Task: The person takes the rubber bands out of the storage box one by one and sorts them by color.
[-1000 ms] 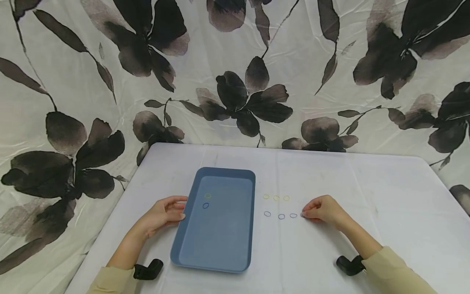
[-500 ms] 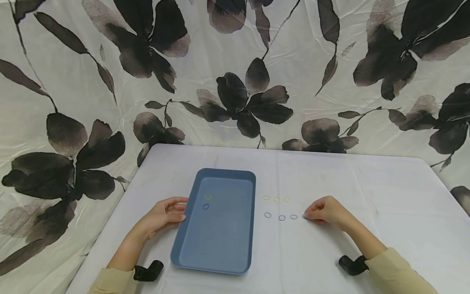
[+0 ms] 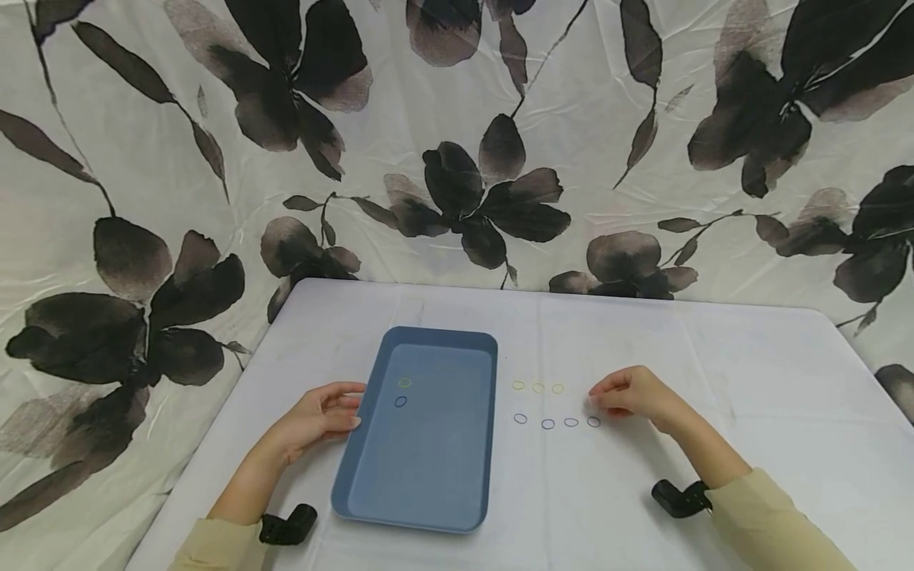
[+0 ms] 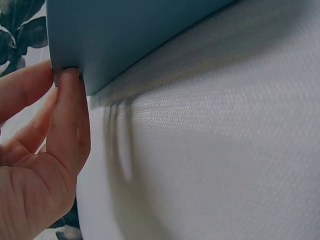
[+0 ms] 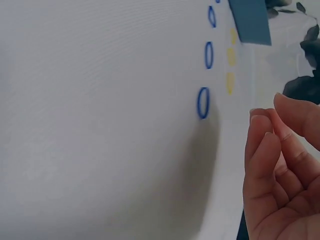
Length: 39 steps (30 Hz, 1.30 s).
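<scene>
On the white table lies a blue tray (image 3: 421, 468). My left hand (image 3: 317, 420) holds its left edge, thumb and fingertips at the rim; the left wrist view shows the fingers (image 4: 69, 110) against the tray wall (image 4: 135, 35). Inside it are a thin yellow ring (image 3: 405, 378) and a dark blue ring (image 3: 396, 403), perhaps rubber bands. My right hand (image 3: 635, 394) hovers just above the right-end blue ring (image 5: 199, 103), fingers loosely bent. Thumb and fingertips (image 5: 259, 122) stand slightly apart, with nothing visible between them.
Right of the tray, several blue rings form a row, with a row of 3 yellow rings (image 3: 558, 384) behind it. Black wrist devices (image 3: 289, 526) sit on both wrists. A floral cloth (image 3: 457, 95) hangs behind the table's far edge.
My right hand has let go of the blue ring at the right end of the row and moved up and slightly away. The left hand has stayed at the tray.
</scene>
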Available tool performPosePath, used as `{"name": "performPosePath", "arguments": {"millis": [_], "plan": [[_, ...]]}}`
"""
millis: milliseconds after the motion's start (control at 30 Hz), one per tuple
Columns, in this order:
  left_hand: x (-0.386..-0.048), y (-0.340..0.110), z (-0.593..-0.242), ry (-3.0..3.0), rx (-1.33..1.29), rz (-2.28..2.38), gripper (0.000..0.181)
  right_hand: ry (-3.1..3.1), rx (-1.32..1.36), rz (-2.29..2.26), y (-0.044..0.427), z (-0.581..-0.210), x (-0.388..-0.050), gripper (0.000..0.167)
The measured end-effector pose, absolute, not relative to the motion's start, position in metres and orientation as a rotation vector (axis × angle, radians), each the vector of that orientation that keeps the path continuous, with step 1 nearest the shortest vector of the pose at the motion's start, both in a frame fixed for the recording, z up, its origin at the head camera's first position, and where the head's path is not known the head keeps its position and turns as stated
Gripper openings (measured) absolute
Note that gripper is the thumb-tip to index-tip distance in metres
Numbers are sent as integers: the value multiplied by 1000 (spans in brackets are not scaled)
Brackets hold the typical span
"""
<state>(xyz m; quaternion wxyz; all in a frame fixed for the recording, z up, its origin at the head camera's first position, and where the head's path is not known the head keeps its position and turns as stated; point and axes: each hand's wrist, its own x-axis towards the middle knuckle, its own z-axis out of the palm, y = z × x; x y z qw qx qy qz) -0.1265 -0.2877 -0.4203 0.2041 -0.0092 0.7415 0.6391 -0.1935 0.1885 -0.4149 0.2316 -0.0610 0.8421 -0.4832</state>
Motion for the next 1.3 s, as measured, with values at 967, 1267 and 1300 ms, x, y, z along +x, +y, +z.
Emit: {"name": "performPosePath", "arguments": {"millis": [967, 1267, 1300], "plan": [[-133, -284, -417, 2089, -42, 1773, 63, 2187, -305, -1412, 125, -361, -233, 30], [-127, -286, -421, 2074, -32, 1779, 64, 2119, -295, -1417, 91, -359, -238, 28], [-127, -286, -421, 2072, -30, 1784, 64, 2113, -299, -1422, 87, -359, -239, 28]]}}
